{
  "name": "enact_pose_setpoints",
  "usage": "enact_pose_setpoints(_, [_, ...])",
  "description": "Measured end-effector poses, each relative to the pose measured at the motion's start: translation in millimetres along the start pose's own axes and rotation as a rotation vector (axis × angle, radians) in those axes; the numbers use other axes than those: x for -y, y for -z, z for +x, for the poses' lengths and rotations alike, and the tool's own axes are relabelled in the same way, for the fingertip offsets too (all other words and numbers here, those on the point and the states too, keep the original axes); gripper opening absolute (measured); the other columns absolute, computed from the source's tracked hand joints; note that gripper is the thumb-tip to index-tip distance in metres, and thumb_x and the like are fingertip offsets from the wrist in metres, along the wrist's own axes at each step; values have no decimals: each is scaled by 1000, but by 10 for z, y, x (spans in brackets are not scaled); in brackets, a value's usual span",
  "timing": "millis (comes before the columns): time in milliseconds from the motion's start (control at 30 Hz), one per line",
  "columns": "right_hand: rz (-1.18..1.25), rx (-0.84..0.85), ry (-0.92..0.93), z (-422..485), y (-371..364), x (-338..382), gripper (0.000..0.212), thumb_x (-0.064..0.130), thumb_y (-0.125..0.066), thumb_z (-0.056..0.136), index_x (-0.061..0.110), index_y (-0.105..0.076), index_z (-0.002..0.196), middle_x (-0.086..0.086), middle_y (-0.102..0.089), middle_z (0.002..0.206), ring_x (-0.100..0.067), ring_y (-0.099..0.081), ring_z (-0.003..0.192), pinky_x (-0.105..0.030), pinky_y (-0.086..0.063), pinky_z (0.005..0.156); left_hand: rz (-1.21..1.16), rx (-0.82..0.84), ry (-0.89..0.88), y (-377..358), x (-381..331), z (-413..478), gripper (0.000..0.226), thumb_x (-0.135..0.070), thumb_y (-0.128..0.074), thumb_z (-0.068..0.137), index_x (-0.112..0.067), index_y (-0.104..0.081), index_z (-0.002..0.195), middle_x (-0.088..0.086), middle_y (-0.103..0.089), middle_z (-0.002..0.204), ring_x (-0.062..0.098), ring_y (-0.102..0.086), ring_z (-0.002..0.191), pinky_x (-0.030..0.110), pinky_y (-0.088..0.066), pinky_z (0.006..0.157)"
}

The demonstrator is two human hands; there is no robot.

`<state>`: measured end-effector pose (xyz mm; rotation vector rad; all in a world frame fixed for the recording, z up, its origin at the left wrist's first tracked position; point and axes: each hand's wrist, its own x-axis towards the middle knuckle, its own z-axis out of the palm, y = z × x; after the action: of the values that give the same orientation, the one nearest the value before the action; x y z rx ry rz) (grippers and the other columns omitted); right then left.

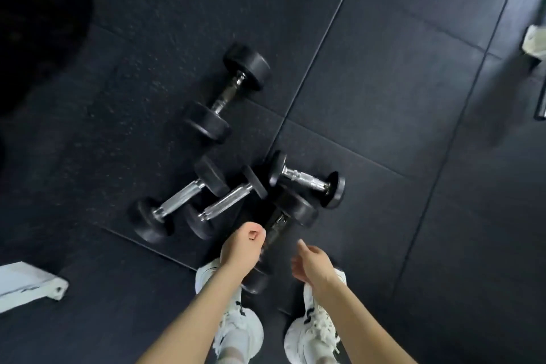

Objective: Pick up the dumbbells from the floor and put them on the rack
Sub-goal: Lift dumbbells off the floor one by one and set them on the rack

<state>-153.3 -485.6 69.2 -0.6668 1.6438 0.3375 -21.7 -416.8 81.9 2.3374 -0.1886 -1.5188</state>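
Several black-headed dumbbells lie on the dark rubber floor. One with a chrome handle [227, 91] lies farthest from me. Two more lie side by side [177, 201] [226, 204], and another [307, 182] sits to their right. A dumbbell with a dark handle [301, 211] lies angled just before my feet. My left hand [242, 248] grips its handle, fingers curled round it. Beside the same dumbbell hovers my right hand [313, 264], fingers relaxed and holding nothing. No rack is in view.
My white shoes [236, 331] [316, 331] stand right behind the held dumbbell. A white metal frame foot [29, 284] juts in at the lower left. A large dark round shape [38, 23] fills the upper left. Another white shoe [534, 44] shows at the right edge.
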Motion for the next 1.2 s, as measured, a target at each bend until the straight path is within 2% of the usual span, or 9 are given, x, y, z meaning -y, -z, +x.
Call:
enact_pose_setpoints(133, [41, 32, -11, 757, -134, -58, 23, 35, -53, 94, 18, -50, 79, 2, -40, 61, -12, -36, 54, -24, -40, 60, -12, 3, 71, -494, 273, 566, 34, -32, -40, 97, -14, -54, 122, 6, -64, 122, 26, -58, 112, 29, -42, 89])
enact_pose_setpoints(233, [186, 110, -10, 1108, -201, -121, 16, 22, -55, 94, 19, -57, 79, 2, -47, 64, -9, -40, 56, -23, -33, 58, -7, -27, 137, -698, 417, 850, 36, -29, -31, 100, -6, -50, 121, 16, -61, 124, 33, -56, 113, 33, -41, 88])
enact_pose_setpoints(333, [360, 186, 12, 1308, -289, -140, 13, 15, -56, 93, 10, -66, 99, -3, -67, 85, -16, -61, 81, -28, -46, 77, 4, -11, 179, -757, 458, 1081, 42, -29, -27, 101, -2, -44, 129, 22, -54, 131, 34, -51, 121, 35, -40, 96])
enact_pose_setpoints(400, [450, 206, 24, 1387, -360, -138, 21, 14, -55, 94, 6, -65, 110, -9, -68, 100, -23, -61, 99, -34, -45, 86, 7, 73, 201, -782, 440, 1171, 48, -31, -23, 101, -1, -39, 136, 20, -47, 140, 33, -45, 129, 36, -36, 104])
enact_pose_setpoints(567, [575, 128, 49, 1378, -535, -134, 14, 4, -50, 96, 9, -60, 87, -9, -62, 85, -24, -58, 89, -36, -48, 84, -16, 198, 216, -848, 432, 1125, 53, -34, -20, 101, -3, -35, 140, 19, -40, 146, 32, -39, 135, 39, -31, 112])
enact_pose_setpoints(700, [564, 55, 66, 1265, -582, -92, 16, 4, -47, 97, 8, -58, 86, -10, -60, 81, -23, -59, 80, -33, -51, 73, -127, 209, 258, -819, 373, 1001, 54, -36, -20, 101, -3, -37, 140, 19, -40, 147, 32, -38, 136, 42, -30, 114])
enact_pose_setpoints(867, [578, 4, 36, 777, -529, 7, 15, 7, -47, 98, 7, -60, 91, -8, -64, 82, -20, -62, 75, -29, -50, 65, -222, 235, 315, -632, 206, 615, 58, -44, -19, 99, -8, -36, 142, 14, -38, 150, 28, -35, 139, 38, -25, 116])
enact_pose_setpoints(1067, [319, -66, 38, -422, -370, 315, 14, 17, -49, 98, 8, -59, 94, -2, -58, 73, -15, -53, 65, -25, -42, 57, -352, 288, 301, -94, -284, -443, 58, -44, -19, 100, -9, -36, 143, 11, -36, 152, 24, -34, 140, 30, -28, 110])
enact_pose_setpoints(1200, [204, -36, 99, -1548, -297, 664, 26, 16, -49, 98, 10, -57, 73, -2, -52, 65, -15, -49, 63, -27, -42, 63, -470, 301, 270, 485, -723, -1371, 58, -46, -21, 99, -12, -34, 144, 10, -35, 152, 24, -34, 140, 30, -29, 112])
